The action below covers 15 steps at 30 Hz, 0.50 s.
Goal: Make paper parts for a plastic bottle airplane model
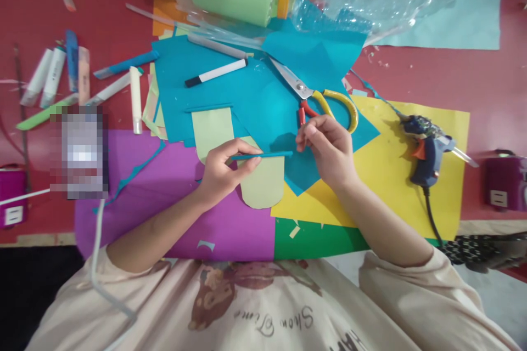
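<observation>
My left hand (226, 170) pinches the left end of a thin blue paper strip (272, 154), which lies along the top edge of a pale green paper piece (262, 184) with a rounded bottom. Just right of the strip's free end, my right hand (329, 145) is raised with thumb and fingertips pressed together; whether anything small is between them is too small to tell. A similar green piece (213, 129) with a blue strip at its top lies up and to the left. Yellow-handled scissors (302, 89) rest on blue paper (272, 104) beyond my right hand.
Plastic bottles (329, 0) lie along the back. A glue gun (430, 162) rests on yellow paper (370, 192) at the right. Several markers (53, 77) and a blurred phone (84, 156) are at the left. Purple paper (234, 236) covers the near edge.
</observation>
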Each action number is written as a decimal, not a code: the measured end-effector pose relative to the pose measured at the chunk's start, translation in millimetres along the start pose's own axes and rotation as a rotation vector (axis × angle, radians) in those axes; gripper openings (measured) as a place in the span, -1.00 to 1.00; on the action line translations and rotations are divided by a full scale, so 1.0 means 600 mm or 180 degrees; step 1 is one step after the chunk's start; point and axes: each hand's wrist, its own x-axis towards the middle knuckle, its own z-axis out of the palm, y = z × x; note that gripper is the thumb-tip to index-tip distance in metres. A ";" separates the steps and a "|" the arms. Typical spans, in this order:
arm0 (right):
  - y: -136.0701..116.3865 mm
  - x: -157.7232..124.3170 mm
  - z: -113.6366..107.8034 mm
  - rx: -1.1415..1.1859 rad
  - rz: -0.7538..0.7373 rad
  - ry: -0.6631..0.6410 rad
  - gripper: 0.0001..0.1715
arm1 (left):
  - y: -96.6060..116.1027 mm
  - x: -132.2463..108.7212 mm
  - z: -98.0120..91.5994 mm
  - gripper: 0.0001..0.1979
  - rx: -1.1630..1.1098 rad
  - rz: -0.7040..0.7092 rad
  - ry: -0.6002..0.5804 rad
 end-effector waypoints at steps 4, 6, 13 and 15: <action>0.002 -0.003 -0.001 -0.0196 0.0095 -0.0061 -0.59 | -0.001 -0.001 0.000 -0.95 -0.0047 -0.0015 -0.0036; 0.002 -0.007 0.001 -0.0337 0.0189 -0.0021 -0.48 | -0.002 -0.001 0.000 -0.94 -0.0075 -0.0035 -0.0062; -0.001 -0.015 0.010 -0.0645 -0.0157 -0.0449 -0.43 | -0.004 0.000 0.002 -0.84 -0.0026 0.0004 -0.0156; -0.003 -0.015 0.012 -0.0786 -0.0229 -0.0835 -0.49 | -0.005 -0.001 0.002 -0.83 0.0021 0.0042 -0.0182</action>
